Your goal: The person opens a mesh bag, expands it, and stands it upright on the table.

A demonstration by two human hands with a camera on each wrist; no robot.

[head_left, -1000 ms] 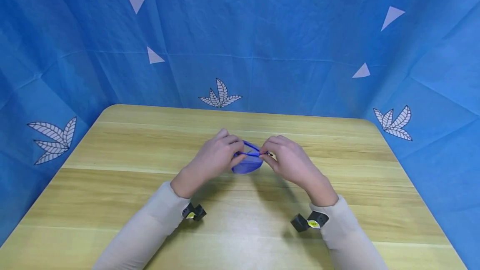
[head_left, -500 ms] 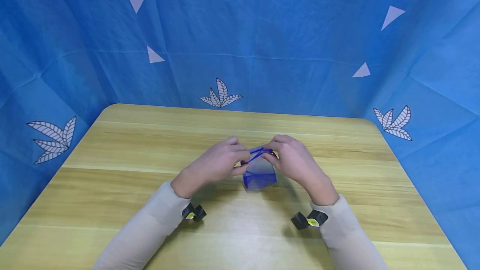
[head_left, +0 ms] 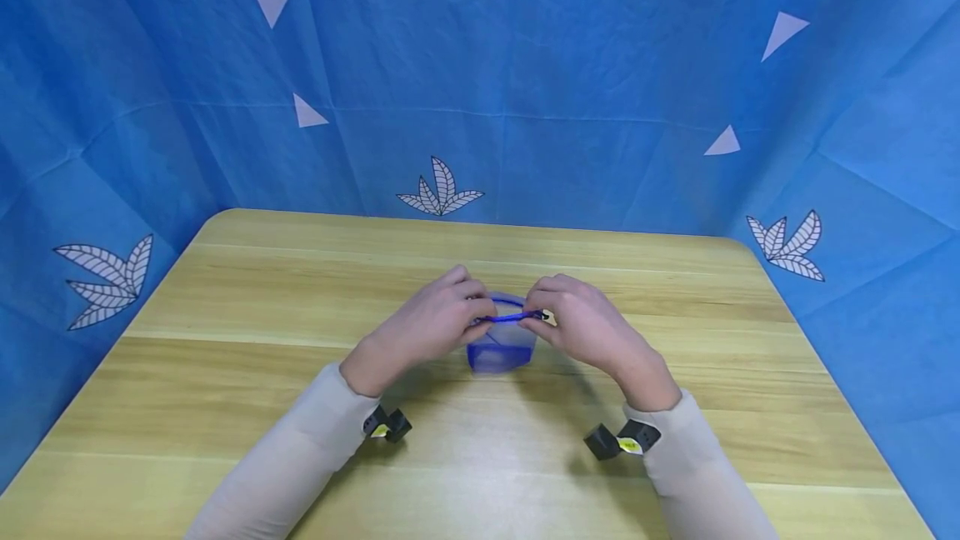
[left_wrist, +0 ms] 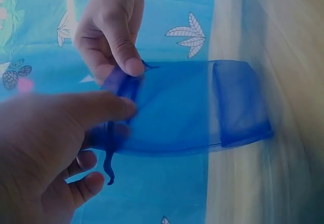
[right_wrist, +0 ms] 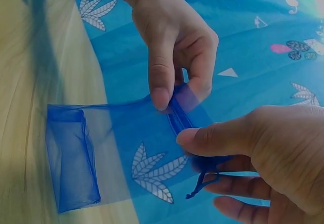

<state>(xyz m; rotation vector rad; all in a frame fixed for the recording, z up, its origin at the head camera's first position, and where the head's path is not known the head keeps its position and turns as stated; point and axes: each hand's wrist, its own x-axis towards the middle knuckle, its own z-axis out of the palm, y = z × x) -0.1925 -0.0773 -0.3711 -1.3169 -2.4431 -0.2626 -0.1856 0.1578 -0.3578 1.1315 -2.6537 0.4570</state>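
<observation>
A sheer blue organza drawstring pouch [head_left: 501,357] hangs between both hands over the middle of the table. My left hand [head_left: 431,319] pinches the left side of its gathered mouth between thumb and fingers. On the other side, my right hand [head_left: 588,327] pinches the right side of the mouth. Through the see-through cloth [right_wrist: 121,143] of the pouch, the backdrop shows in the right wrist view. A knotted cord end [left_wrist: 109,171] dangles below the mouth near the left fingers. The pouch's bottom panel [left_wrist: 240,105] has a darker blue fold.
The light wooden table [head_left: 262,273] stretches out on all sides beneath the hands. Behind it hangs a blue cloth backdrop [head_left: 570,48] with white triangles and leaf prints. A small black camera [head_left: 390,423] sits at the left wrist, another black camera [head_left: 603,442] at the right.
The pouch's body swung right and toward the person, then back left a little. Its mouth, slanted half a second ago, is now nearly level. Both hands shifted only slightly and keep their pinch.
</observation>
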